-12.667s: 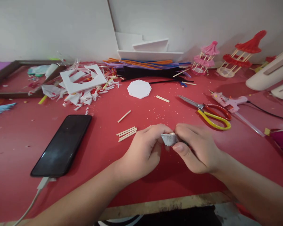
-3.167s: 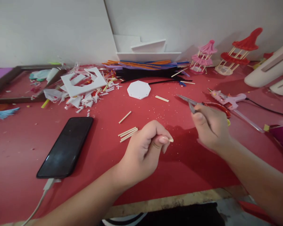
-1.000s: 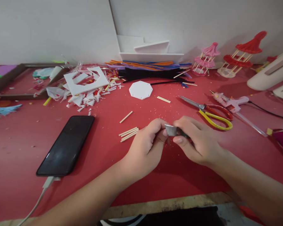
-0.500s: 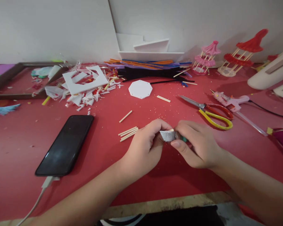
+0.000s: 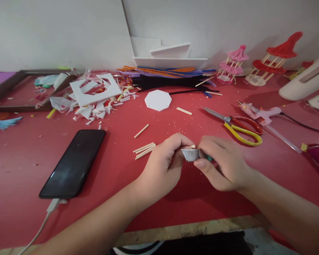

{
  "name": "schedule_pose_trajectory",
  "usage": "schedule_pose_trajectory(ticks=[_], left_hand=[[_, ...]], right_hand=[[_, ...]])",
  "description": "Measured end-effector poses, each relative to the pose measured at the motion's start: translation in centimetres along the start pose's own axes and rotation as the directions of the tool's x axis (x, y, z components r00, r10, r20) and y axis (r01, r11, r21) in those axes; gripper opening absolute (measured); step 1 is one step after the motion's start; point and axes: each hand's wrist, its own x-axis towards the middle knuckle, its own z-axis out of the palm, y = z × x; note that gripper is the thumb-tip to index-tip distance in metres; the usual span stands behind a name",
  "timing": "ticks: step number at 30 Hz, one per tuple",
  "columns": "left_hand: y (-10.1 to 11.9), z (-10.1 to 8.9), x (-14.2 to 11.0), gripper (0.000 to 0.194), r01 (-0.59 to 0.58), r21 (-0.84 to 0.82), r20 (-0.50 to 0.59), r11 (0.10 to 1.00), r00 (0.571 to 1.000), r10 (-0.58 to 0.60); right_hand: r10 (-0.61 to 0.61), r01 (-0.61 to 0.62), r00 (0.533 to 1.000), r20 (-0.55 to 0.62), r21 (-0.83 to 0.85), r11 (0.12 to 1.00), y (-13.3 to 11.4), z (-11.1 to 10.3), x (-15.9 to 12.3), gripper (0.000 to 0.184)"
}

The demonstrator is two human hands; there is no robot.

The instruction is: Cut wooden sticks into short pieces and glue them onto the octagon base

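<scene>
My right hand is closed around the greenish handle of a small knife, whose short grey blade points left. My left hand is closed too, pinching a small wooden stick; just its pale tip shows above the blade, and the rest is hidden by the fingers. Blade and stick tip meet or nearly meet between the two hands. Beside my left hand lie several cut wooden sticks, with a single stick a little farther off.
Scissors and a pink glue gun lie to the right. A phone with its cable is at left. Farther back are a white octagon, foam scraps, pipe cleaners, and pink and red stick models.
The knife blade has shifted slightly to the right and tilted a little against the stick tip. Both hands keep their grip; the things on the table stay put.
</scene>
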Motion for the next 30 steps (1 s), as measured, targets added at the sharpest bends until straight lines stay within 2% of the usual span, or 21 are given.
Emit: schedule_pose_trajectory(ticks=[7,17,30], left_hand=[[0.23,-0.12,0.16,0.031,-0.013,0.022,0.015,1.000,1.000,0.012],[-0.04,-0.12,0.07,0.039,-0.038,0.064,0.016,0.997,0.999,0.037],[0.05,-0.27,-0.03,0.039,-0.060,0.100,0.033,0.993,0.998,0.057]], right_hand=[[0.032,-0.032,0.999,0.018,0.029,0.999,-0.02,0.05,-0.04,0.029],[0.007,-0.007,1.000,0.012,0.030,1.000,-0.07,0.04,0.02,0.027],[0.020,-0.023,0.999,0.045,0.074,0.997,-0.02,-0.02,-0.10,0.029]])
